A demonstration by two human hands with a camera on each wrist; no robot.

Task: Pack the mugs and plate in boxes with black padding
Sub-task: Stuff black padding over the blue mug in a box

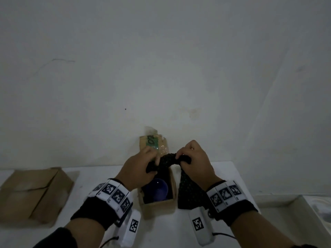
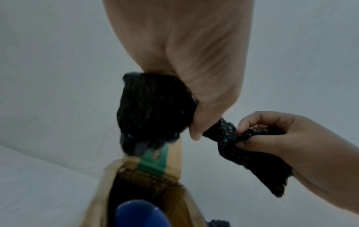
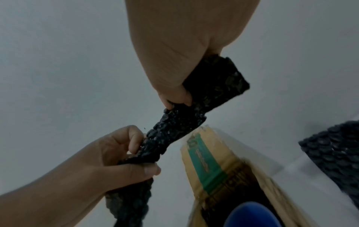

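Note:
A blue mug (image 1: 156, 189) sits inside a small open cardboard box (image 1: 158, 204) on the white table. Above the box both hands hold one bunched strip of black bubble padding (image 1: 167, 159). My left hand (image 1: 143, 166) grips its left end, my right hand (image 1: 192, 159) grips its right end. In the left wrist view the padding (image 2: 153, 107) bulges from my left palm over the box (image 2: 155, 165) and mug (image 2: 139, 213). In the right wrist view the padding (image 3: 174, 130) stretches between both hands, with the mug (image 3: 252, 215) below.
More black padding (image 1: 189, 192) lies on the table right of the box. A closed flat cardboard box (image 1: 34, 192) rests at the left. A white tray (image 1: 293, 210) stands at the right. The box's rear flap (image 1: 152, 143) with green tape leans on the wall.

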